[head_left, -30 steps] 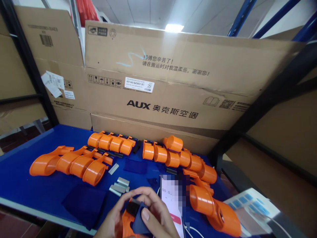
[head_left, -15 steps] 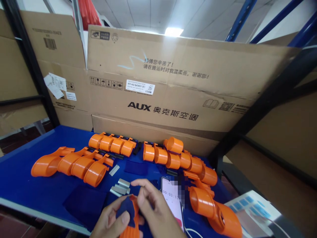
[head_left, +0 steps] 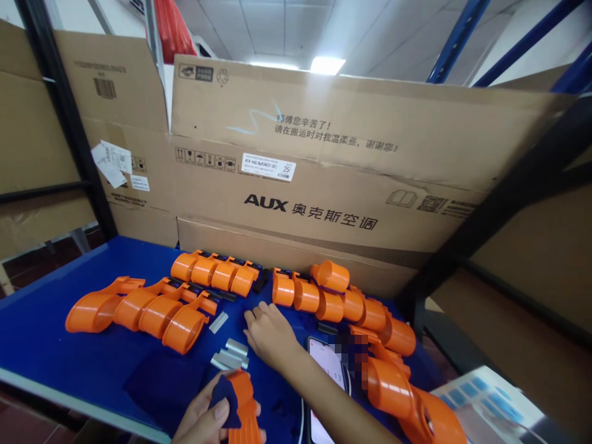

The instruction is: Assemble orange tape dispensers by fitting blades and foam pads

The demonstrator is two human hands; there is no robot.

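My left hand (head_left: 201,416) is closed around an orange plastic piece (head_left: 245,407) with ridges at its lower end. The thumb presses a dark blue sheet (head_left: 225,394) against it. My right hand (head_left: 271,336) is stretched out over the blue table, palm down with bent fingers, on the spot where a dark blue sheet lay. Whatever its fingertips pinch is hidden. Between the hands lie several silver metal strips (head_left: 231,354), with a single strip (head_left: 219,322) farther left. Another dark blue sheet (head_left: 161,388) lies flat at the left.
Rows of orange ring-shaped holders (head_left: 185,327) stand left, at the back and at the right. A phone (head_left: 319,357) with a running timer lies under my right forearm. A cable and a white box (head_left: 490,401) are at the right. Cardboard (head_left: 314,185) walls the back.
My right hand has left the orange piece and moved forward to the table behind the silver strips. My left hand still holds the piece and sheet. The view has shifted slightly.
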